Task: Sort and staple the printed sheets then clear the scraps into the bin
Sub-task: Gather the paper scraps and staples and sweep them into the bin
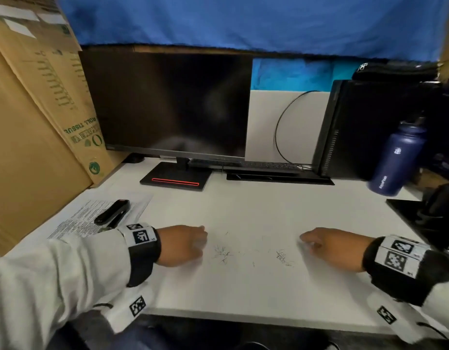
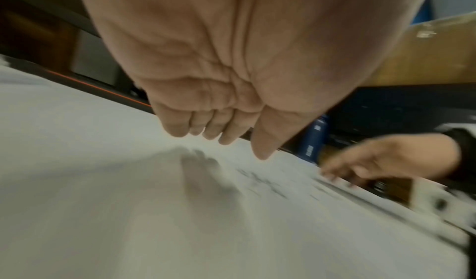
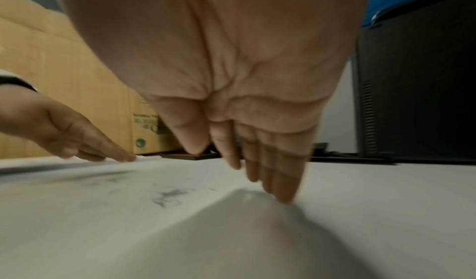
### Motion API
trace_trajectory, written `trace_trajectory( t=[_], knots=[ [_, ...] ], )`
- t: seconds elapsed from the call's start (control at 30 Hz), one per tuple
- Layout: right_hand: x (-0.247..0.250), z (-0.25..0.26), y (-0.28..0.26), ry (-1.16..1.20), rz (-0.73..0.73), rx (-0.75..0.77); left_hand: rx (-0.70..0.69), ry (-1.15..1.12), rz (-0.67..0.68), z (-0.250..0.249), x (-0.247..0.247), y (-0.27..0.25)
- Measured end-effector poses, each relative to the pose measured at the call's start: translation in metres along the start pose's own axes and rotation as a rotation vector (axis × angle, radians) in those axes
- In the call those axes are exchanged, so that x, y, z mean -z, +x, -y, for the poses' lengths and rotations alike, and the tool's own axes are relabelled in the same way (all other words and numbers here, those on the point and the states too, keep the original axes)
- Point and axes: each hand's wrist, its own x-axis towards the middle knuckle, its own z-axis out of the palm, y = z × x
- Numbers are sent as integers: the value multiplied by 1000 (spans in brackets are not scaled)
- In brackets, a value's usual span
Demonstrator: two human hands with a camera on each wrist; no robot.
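Observation:
Loose bent staples lie on the white desk (image 1: 243, 294) in two small heaps, one (image 1: 222, 253) just right of my left hand (image 1: 200, 242) and one (image 1: 282, 256) just left of my right hand (image 1: 306, 241). Both hands hover palm down with straight fingers and hold nothing. In the right wrist view my right hand's fingertips (image 3: 283, 198) touch the desk beside a blurred staple heap (image 3: 170, 197). The left wrist view shows my left hand (image 2: 219, 139) just above the desk. The printed sheets (image 1: 97, 218) lie at the left with a black stapler (image 1: 112, 212) on top.
A dark monitor (image 1: 167, 104) on its stand (image 1: 175, 179) fills the back middle, with a keyboard (image 1: 268, 168) and a black computer tower (image 1: 369, 130) to its right. A navy bottle (image 1: 395, 160) stands far right. Cardboard boxes (image 1: 34, 122) wall off the left.

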Motion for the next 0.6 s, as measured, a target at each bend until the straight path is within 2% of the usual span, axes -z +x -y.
trace_trajectory(
  t=[0.1,0.17,0.27,0.33,0.43,0.5,0.6],
  knots=[
    [-2,-7,0,-182,-21,-172,156,118,15,22,6,10],
    [-9,1,-1,-204,19,-182,191,140,70,14,1,15],
    [-18,25,-5,-140,45,-123,136,113,100,-14,-15,18],
    [-19,36,-1,-38,24,-53,43,66,126,-29,-21,19],
    [-7,40,11,5,-67,-76,-61,7,93,-41,-16,29],
    [-1,37,21,-27,-160,-115,-39,-4,-1,-44,-7,42],
    [-1,48,24,-92,-41,-76,27,34,-8,-50,-1,59]
  ],
)
